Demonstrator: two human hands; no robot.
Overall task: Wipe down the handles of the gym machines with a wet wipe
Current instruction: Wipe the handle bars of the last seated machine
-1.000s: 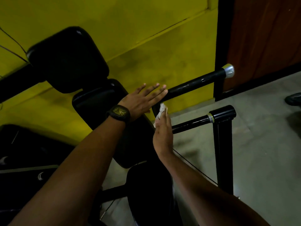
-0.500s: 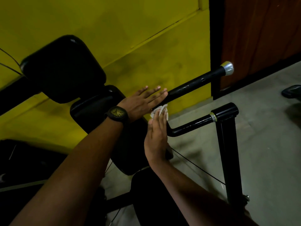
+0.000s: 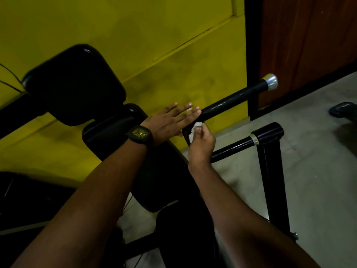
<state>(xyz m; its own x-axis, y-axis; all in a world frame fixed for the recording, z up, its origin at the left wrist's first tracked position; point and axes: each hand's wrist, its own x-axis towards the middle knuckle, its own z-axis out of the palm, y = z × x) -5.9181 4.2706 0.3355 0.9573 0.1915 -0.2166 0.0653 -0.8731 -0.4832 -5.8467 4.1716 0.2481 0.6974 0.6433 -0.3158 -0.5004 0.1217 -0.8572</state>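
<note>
A black handle bar (image 3: 234, 101) with a silver end cap runs up to the right from the machine. My left hand (image 3: 170, 120), a dark watch on its wrist, lies flat with straight fingers on the bar's near end. Just below it my right hand (image 3: 201, 142) curls round a crumpled white wet wipe (image 3: 194, 130) and holds it against the bent black tube under the bar. A second black bar (image 3: 233, 147) runs right from that bend to a post.
Two black pads (image 3: 75, 84) of the machine fill the left and middle. A black upright post (image 3: 274, 180) stands on the grey floor at right. A yellow wall is behind, a brown door at top right, a dark shoe (image 3: 343, 111) at the right edge.
My right hand has turned from flat and upright to curled round the wipe at the tube's bend. My left hand has stayed flat on the upper bar.
</note>
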